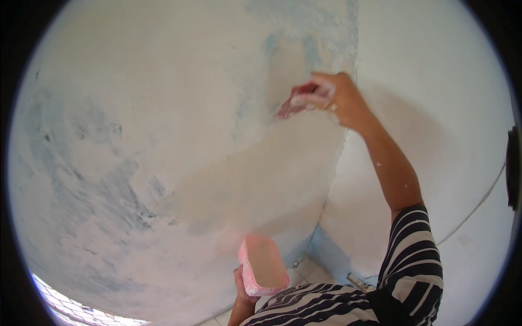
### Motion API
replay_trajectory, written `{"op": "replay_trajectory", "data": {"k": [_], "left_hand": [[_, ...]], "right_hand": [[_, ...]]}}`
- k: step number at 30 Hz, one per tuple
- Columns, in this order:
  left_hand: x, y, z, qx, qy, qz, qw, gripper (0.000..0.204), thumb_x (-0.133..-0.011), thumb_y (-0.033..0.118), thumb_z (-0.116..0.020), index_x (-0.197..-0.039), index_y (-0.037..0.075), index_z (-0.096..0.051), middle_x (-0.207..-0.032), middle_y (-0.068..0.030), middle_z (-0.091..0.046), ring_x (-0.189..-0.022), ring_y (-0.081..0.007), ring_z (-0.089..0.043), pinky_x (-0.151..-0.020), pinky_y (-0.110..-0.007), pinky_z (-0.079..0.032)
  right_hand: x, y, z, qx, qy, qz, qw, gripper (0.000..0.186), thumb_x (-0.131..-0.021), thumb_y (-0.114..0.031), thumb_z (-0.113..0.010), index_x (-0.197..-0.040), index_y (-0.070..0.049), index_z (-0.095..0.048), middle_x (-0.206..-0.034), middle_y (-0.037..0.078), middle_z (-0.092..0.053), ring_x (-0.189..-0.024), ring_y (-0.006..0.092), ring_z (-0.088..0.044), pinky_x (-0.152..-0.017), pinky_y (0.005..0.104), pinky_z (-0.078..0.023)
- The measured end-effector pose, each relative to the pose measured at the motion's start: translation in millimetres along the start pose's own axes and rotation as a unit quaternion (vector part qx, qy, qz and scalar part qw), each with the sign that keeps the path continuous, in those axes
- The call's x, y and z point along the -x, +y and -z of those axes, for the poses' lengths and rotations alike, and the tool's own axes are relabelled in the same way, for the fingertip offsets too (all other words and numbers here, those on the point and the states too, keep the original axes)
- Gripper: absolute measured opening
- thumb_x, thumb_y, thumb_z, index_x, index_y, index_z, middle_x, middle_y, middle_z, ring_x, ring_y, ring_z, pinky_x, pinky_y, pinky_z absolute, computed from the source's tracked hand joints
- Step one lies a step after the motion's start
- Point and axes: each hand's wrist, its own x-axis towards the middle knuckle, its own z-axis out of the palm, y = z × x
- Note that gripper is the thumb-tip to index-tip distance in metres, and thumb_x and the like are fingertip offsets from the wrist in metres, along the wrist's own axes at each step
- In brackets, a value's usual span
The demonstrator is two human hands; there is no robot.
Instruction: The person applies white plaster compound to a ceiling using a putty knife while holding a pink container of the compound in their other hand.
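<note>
The pink rectangular open container with rounded corners (248, 275) stands tilted at the lower middle, in front of the person's body and near the wall's base. A pale off-white, smooth-looking filling (266, 262) spreads inside it below the rim. Its outer side carries whitish smears or markings, too small and blurred to read as a label.

The left hand (242, 283) supports the container from its left side; its grip is closed around the outer wall, with much of the hand hidden.

The right hand (333, 99) is raised near the corner between two walls, its grip pinching a dark-red flat, spreader-like tool (294, 103). The tool is motion-blurred, its lower edge by the blotchy white-and-blue wall (217, 168); whether it touches cannot be told. White residue coats the right fingers, and pale specks dot the forearm below a black-and-white striped sleeve (416, 244).
</note>
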Motion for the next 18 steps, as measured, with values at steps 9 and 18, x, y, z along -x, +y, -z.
{"op": "replay_trajectory", "data": {"k": [9, 18], "left_hand": [[0, 2, -2, -0.024, -0.007, -0.003, 1.0, 0.061, -0.095, 0.049, -0.04, -0.138, 0.006, -0.046, -0.128, -0.0123, -0.06, -0.114, -0.0285, -0.06, -0.096, -0.045, -0.05], [-4, 4, 3, -0.022, -0.019, 0.006, 1.0, 0.06, -0.095, 0.048, -0.038, -0.136, 0.006, -0.047, -0.127, -0.0126, -0.06, -0.114, -0.029, -0.06, -0.096, -0.046, -0.05]], "right_hand": [[-52, -18, 57, -0.042, 0.283, 0.099, 0.953, 0.026, -0.089, -0.021, -0.073, -0.103, 0.0, -0.069, -0.089, 0.007, -0.071, -0.076, 0.0145, -0.067, -0.071, 0.0259, -0.053], [-29, 37, 32, 0.16, 0.119, 0.072, 0.977, 0.026, -0.088, -0.019, -0.073, -0.104, 0.001, -0.067, -0.088, 0.008, -0.07, -0.08, 0.014, -0.066, -0.072, 0.03, -0.055]]}}
